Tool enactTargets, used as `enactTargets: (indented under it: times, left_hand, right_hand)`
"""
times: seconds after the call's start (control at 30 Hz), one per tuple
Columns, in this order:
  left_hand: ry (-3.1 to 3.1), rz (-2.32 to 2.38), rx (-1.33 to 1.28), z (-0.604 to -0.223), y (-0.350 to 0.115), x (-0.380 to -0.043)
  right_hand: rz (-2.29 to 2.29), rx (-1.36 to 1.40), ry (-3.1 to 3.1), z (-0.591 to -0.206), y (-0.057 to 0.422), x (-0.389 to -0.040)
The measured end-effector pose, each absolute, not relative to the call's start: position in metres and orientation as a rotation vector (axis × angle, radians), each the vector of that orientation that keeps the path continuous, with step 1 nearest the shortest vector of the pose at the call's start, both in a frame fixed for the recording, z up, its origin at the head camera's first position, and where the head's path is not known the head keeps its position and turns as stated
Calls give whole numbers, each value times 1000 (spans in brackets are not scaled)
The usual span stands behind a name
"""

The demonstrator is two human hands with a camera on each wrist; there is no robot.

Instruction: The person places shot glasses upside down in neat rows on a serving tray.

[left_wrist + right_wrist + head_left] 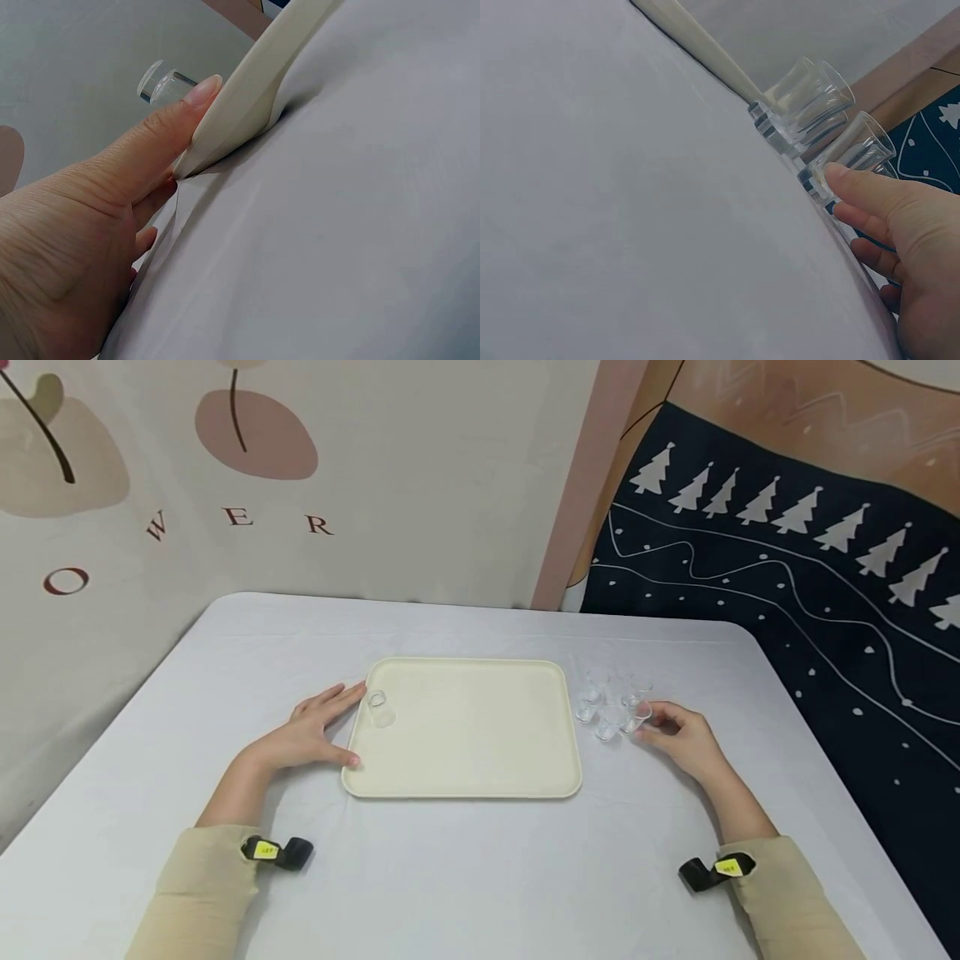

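On the white-clothed counter [480,877]: left grip [311,737], fingers apart, against a cream rectangular tray [472,735]; right grip [686,739], pinching one clear, thick-based, flared glass [857,146], right of tray, beside similar glasses [606,727]; best lifted straight, clearing neighbours.

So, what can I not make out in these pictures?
Head view: exact number of clear glasses beside the tray; transparent, overlapping.
Head view: writing on the left yellow label; too small.
Left wrist view: tray's far end; cut off by top edge.
Right wrist view: part of the held glass; behind the right hand.
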State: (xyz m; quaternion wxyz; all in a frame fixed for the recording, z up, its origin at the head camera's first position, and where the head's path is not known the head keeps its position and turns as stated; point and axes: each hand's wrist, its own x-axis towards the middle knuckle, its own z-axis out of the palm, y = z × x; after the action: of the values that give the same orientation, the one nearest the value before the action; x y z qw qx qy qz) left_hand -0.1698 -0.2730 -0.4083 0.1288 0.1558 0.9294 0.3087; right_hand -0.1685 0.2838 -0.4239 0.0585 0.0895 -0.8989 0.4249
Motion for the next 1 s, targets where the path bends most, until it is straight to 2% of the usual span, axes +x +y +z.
enactTargets:
  times: [1.0]
  left_hand:
    - [2701, 892, 447, -408, -273, -168]
  right_hand:
    - [1229, 200, -2690, -424, 280, -169]
